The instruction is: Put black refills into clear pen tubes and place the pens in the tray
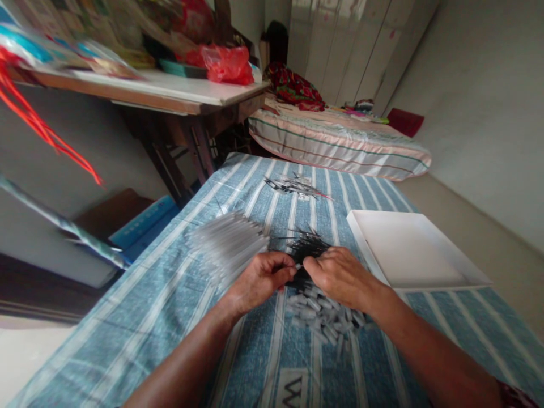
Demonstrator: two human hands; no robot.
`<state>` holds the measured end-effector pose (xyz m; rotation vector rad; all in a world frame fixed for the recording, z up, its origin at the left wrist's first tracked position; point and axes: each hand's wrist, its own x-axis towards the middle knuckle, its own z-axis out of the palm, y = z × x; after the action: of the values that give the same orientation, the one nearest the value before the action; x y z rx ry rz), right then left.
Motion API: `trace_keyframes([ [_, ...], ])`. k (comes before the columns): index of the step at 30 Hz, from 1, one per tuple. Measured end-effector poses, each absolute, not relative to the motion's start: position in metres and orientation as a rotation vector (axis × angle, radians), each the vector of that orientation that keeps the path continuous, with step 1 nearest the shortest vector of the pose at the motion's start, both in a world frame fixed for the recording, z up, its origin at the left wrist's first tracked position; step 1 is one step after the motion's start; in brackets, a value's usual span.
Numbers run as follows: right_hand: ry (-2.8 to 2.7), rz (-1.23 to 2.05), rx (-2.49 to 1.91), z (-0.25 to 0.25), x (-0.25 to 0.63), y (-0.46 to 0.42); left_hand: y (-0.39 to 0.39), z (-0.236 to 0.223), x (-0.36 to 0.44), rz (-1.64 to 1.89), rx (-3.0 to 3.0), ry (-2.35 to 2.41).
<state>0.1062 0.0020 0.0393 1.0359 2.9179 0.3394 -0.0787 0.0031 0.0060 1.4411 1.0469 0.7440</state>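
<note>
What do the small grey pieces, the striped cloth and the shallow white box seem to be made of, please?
Small grey pieces: probably plastic; their pale, slightly translucent look suggests it, though blurred.
Striped cloth: matte woven fabric, judging by its mottled blue texture.
Shallow white box: smooth, matte, perhaps card; thin, straight walls fit, though plastic is possible.

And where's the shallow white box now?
In the head view, the shallow white box lies on the blue-and-white striped cloth, at right, just right of the right hand.
</note>
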Motion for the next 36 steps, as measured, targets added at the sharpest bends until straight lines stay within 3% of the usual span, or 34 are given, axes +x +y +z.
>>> trace_keyframes([
  [9,2.948,0.555,0.690,0.047,0.099,-0.006,0.000,0.008,-0.079,0.568,1.410,0.944],
  [22,3.300,1.003,0.573,0.082,0.099,-0.014,-0.006,-0.005,-0.069,1.087,0.978,0.599],
  [25,3.414,0.825,0.737,0.082,0.106,-0.014,-0.008,-0.001,-0.067,1.092,0.952,0.546],
  [29,3.478,0.355,1.232,0.068,0.119,-0.010,-0.007,0.003,-0.068,1.120,0.937,0.526],
  [32,3.286,-0.115,1.612,0.051,0.123,-0.009,-0.005,0.002,-0.070,1.135,0.902,0.535],
  [36,2.940,-0.495,1.733,0.028,0.119,-0.010,-0.002,-0.003,-0.071,1.140,0.857,0.568],
])
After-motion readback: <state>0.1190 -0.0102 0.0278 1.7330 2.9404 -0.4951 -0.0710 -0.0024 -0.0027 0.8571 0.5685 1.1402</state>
